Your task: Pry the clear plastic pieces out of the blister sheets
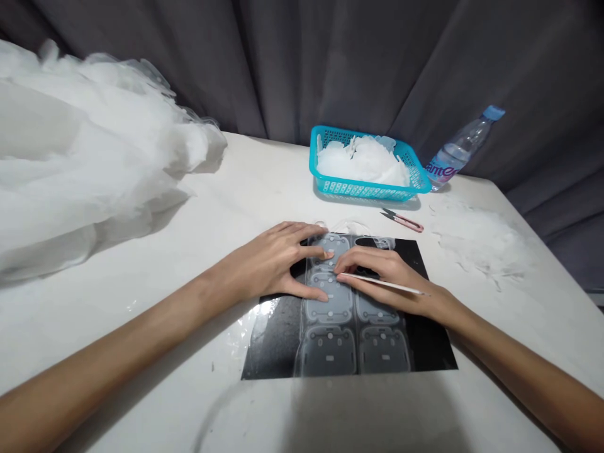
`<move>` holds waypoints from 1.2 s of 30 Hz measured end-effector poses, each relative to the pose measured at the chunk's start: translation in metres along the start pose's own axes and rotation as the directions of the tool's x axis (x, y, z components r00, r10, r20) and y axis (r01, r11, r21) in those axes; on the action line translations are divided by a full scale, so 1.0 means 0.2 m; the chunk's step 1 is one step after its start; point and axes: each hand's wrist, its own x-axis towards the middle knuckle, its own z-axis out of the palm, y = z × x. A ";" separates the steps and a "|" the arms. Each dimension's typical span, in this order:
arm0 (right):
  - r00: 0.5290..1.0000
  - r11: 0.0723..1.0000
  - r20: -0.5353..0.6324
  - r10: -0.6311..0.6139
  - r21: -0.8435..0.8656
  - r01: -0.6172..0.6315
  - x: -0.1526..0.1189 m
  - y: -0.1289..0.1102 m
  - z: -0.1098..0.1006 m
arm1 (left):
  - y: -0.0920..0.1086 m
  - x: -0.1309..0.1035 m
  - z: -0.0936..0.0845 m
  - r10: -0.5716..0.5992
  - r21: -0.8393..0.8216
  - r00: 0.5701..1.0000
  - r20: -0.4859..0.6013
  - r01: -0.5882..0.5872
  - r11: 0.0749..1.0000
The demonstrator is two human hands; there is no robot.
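A translucent sheet of rounded moulded pieces (329, 352) lies over a black mat (436, 346) on the white table. My left hand (287, 258) rests on the upper left of the sheet, fingers spread, pressing it flat. Pinched in my right hand (382, 274) is a thin white stick-like tool (384, 282), slanting back across the hand. Its working tip is hidden by my fingers, near the middle of the sheet. Loose clear strips (352, 226) curl at the sheet's top edge.
A blue plastic basket (368, 190) full of white translucent pieces stands behind the mat. Pink-handled thread snips (403, 220) lie before it. To its right is a water bottle (455, 157). Clear scraps (486, 245) lie at right; a large translucent heap (94, 157) fills the left.
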 end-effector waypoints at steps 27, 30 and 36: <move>0.997 0.999 0.071 0.043 -0.015 -0.043 -0.03 -0.01 -0.12 | 0.01 -0.01 -0.02 -0.018 0.053 1.000 0.003 0.018 0.998; 0.997 0.995 0.008 0.076 0.066 -0.076 -0.03 -0.01 -0.13 | 0.01 -0.01 -0.01 -0.025 0.052 1.000 0.005 0.024 0.998; 0.999 0.999 0.023 0.026 0.041 -0.027 -0.02 0.02 -0.09 | 0.00 -0.02 0.00 -0.043 0.010 0.999 -0.005 0.043 0.999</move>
